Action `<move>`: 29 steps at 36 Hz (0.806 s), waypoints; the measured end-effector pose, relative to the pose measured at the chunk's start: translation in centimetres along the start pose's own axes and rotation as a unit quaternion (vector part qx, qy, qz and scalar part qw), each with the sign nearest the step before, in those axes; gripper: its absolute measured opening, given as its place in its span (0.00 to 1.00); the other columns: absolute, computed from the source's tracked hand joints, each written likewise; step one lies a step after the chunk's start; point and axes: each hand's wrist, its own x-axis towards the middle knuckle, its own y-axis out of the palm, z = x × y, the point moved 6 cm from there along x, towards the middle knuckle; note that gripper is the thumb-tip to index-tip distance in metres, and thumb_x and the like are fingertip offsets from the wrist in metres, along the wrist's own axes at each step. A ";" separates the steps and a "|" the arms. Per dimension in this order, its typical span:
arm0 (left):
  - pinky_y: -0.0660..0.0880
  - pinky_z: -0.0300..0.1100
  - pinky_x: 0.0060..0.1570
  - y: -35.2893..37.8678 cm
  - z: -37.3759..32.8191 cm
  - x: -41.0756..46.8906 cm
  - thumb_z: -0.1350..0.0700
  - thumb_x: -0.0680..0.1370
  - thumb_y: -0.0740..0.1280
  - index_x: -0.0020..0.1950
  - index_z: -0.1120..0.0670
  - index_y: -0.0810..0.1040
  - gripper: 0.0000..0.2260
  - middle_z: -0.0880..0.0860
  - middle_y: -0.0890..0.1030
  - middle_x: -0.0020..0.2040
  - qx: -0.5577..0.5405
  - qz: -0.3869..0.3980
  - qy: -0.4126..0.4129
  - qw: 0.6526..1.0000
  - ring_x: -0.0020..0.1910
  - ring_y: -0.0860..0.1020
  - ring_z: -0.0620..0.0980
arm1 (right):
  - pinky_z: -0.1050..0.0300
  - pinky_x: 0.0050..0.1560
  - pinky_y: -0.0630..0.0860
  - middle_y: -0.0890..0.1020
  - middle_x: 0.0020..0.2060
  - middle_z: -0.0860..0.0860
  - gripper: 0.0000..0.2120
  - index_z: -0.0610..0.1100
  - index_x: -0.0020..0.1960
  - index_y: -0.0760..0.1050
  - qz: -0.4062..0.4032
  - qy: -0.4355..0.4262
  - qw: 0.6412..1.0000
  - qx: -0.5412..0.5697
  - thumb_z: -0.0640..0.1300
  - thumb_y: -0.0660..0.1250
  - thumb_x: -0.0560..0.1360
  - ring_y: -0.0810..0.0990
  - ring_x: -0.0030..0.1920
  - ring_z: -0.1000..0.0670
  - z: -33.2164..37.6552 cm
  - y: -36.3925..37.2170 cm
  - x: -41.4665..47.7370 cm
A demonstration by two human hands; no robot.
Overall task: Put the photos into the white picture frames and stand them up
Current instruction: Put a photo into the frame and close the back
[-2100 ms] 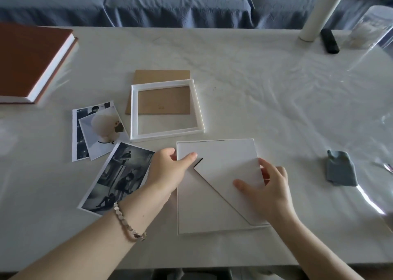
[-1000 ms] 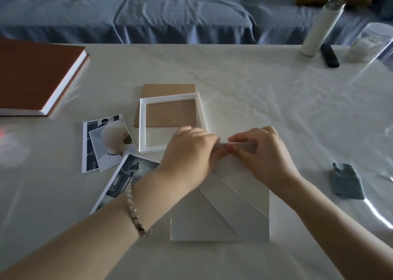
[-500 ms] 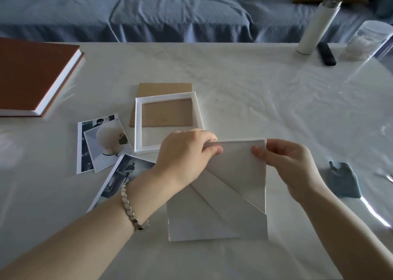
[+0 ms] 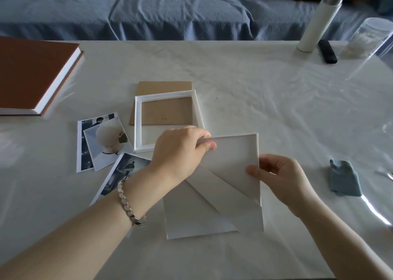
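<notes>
Left hand (image 4: 180, 152): is gripping the far left corner of the frame (image 4: 231, 165), thumb lying on its back face, fingers curling over the top edge; a bracelet (image 4: 127, 203) is sitting on the wrist
Right hand (image 4: 282, 177): is pinching the frame's right edge, thumb pressing on the back, fingers tucking behind
Frame: is facing the camera with its back, far edge tilting up off the table (image 4: 265, 92), near edge down at the surface; the stand flap (image 4: 221, 194) is running diagonally across the back
Empty frame (image 4: 137, 126): is lying flat just beyond the left hand, partly overlapping a brown board (image 4: 165, 87)
Photos (image 4: 102, 143): two are lying overlapped left of the empty frame; a third photo (image 4: 125, 171) is showing beside the left wrist
Book (image 4: 32, 71): is lying at the far left
Bottle (image 4: 316, 22): is standing at the far right, a remote (image 4: 327, 51) lying just beside it
Cloth (image 4: 344, 179): is lying right of the right hand, apart from it
</notes>
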 end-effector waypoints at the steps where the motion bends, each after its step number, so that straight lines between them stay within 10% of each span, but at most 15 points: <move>1: 0.61 0.41 0.38 0.0 0.1 0.0 0.47 0.76 0.64 0.46 0.51 0.79 0.10 0.46 0.74 0.37 0.000 -0.001 -0.003 1.000 0.41 0.72 0.50 | 0.70 0.39 0.75 0.83 0.30 0.59 0.12 0.52 0.36 0.80 -0.005 -0.007 1.000 -0.004 0.35 0.70 0.69 0.79 0.34 0.58 0.1 0.1 0.0; 9: 0.60 0.39 0.38 0.2 0.6 0.2 0.47 0.76 0.64 0.48 0.51 0.79 0.10 0.45 0.72 0.37 0.005 -0.015 -0.010 1.000 0.39 0.69 0.47 | 0.68 0.41 0.76 0.85 0.36 0.50 0.10 0.48 0.39 0.81 0.084 0.029 0.995 -0.043 0.33 0.72 0.67 0.82 0.39 0.53 -0.7 0.3 -0.7; 18: 0.62 0.40 0.38 -0.7 1.1 0.2 0.47 0.77 0.63 0.49 0.49 0.79 0.09 0.46 0.77 0.39 -0.011 -0.032 -0.030 0.999 0.44 0.75 0.50 | 0.73 0.35 0.73 0.82 0.27 0.57 0.12 0.49 0.36 0.81 0.009 -0.010 1.000 -0.026 0.32 0.73 0.64 0.78 0.30 0.59 -0.3 0.1 -0.2; 29: 0.58 0.39 0.27 -0.6 6.5 -2.7 0.54 0.77 0.65 0.32 0.62 0.72 0.16 0.47 0.64 0.20 -0.224 -0.134 -0.249 0.933 0.27 0.61 0.49 | 0.58 0.51 0.77 0.81 0.42 0.46 0.06 0.46 0.43 0.80 -0.033 0.074 0.989 0.122 0.45 0.65 0.73 0.79 0.43 0.52 -2.1 -1.0 -0.1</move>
